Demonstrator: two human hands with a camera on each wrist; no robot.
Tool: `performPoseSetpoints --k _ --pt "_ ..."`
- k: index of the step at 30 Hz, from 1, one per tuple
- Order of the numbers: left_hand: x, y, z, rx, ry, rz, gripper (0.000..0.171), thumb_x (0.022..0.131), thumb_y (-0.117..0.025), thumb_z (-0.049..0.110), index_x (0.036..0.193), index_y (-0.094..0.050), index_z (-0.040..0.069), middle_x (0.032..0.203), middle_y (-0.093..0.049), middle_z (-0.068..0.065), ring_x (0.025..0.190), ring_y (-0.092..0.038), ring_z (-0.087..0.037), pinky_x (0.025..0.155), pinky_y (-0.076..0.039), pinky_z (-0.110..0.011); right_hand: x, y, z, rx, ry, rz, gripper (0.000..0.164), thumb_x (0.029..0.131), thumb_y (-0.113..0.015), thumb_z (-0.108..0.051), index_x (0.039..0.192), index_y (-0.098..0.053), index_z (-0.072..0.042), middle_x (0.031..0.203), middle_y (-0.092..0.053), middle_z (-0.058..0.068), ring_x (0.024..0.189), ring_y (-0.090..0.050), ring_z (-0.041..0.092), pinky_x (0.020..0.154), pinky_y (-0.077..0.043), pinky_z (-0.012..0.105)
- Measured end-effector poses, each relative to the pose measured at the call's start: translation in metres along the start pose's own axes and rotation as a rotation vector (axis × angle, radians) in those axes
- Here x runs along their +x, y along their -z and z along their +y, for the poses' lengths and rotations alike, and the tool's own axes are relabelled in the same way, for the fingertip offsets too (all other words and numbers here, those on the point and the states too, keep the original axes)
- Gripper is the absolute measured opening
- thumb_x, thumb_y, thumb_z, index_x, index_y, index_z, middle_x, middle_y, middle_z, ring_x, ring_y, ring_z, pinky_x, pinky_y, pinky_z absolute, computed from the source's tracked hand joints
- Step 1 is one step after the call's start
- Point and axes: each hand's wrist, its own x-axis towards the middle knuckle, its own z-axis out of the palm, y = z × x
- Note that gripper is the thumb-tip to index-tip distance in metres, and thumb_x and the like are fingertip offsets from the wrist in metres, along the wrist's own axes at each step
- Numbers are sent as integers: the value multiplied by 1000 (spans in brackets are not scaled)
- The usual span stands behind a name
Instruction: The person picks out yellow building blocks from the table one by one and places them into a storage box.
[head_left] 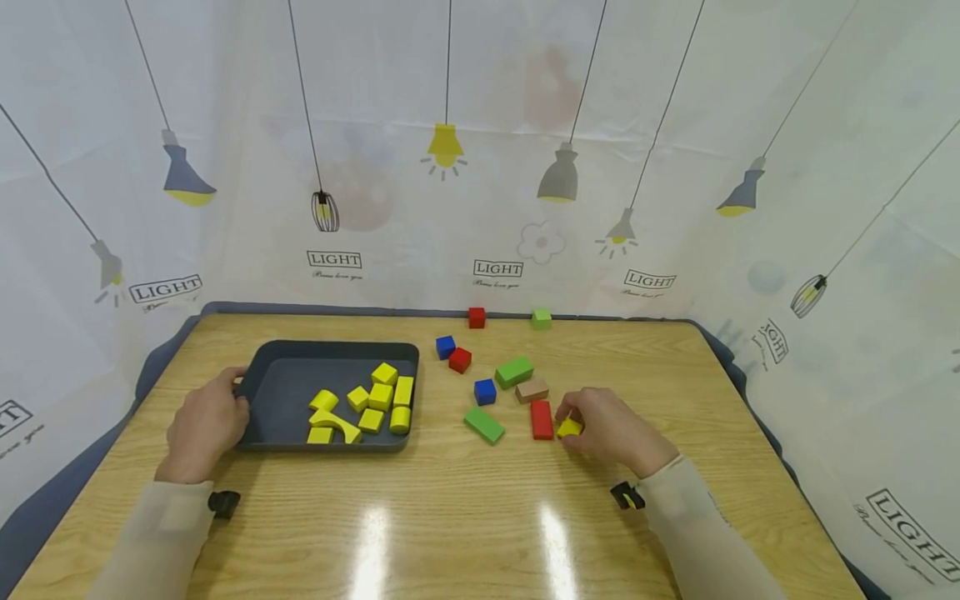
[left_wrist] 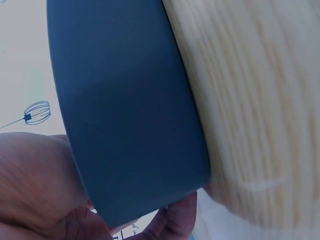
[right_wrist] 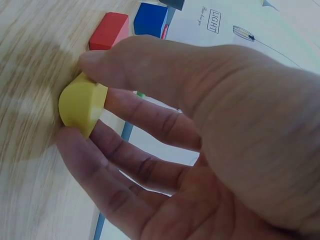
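Note:
At the left of the head view, my left hand [head_left: 210, 421] grips the left rim of a dark grey tray [head_left: 262, 417]. The left wrist view shows the tray's outer wall [left_wrist: 130, 110] close up, with fingers [left_wrist: 182, 212] curled at its end. Several yellow blocks lie in the tray, among them an arch block [head_left: 341, 425] and a short cylinder [head_left: 401, 419]. On the right side of the table, my right hand [head_left: 607, 425] pinches a yellow half-round block [right_wrist: 80, 102] between thumb and fingers, beside a red rectangular block [head_left: 542, 420].
Between tray and right hand lie green blocks [head_left: 483, 425], blue cubes [head_left: 485, 392], a red cube [head_left: 461, 360] and a brown block [head_left: 532, 390]. Another red cube [head_left: 477, 317] and a light green cube [head_left: 542, 318] sit at the table's back edge, before a printed curtain [head_left: 405, 242].

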Motion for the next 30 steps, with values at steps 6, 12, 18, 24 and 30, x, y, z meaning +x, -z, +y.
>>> performPoseSetpoints --k 6,12,18,24,30 --pt "0 0 -1 -3 8 -10 52 100 -47 8 151 -39 5 133 -54 -29 66 -54 -29 46 -38 -40 0 0 -1 5 -9 -1 23 81 -84 -14 101 -71 -15 88 -62 0 77 -53 16 70 -47 32" --pt "1 -1 -3 -1 5 -5 51 100 -47 8 150 -40 5 133 -55 -29 66 -54 -29 45 -38 -40 0 1 -1 9 -10 5 23 81 -83 -12 101 -71 -14 88 -62 0 77 -53 16 70 -47 32" --pt "2 -1 -2 2 17 -12 51 100 -47 9 151 -40 5 133 -55 -28 68 -55 -29 46 -39 -40 -2 3 -3 13 -13 9 24 81 -83 -14 102 -71 -13 89 -62 0 78 -53 16 71 -47 33" --pt "2 -1 -2 -2 12 -16 51 100 -47 8 151 -39 4 133 -54 -29 70 -56 -31 46 -39 -39 -2 4 -4 9 -11 17 25 81 -83 -14 104 -71 -12 89 -62 0 79 -53 16 72 -47 33" --pt "1 0 -1 -5 13 -13 51 100 -47 8 150 -39 4 134 -54 -29 71 -57 -31 46 -39 -40 0 5 -7 16 -7 29 26 81 -84 -14 103 -71 -12 87 -61 2 77 -52 17 70 -47 33"
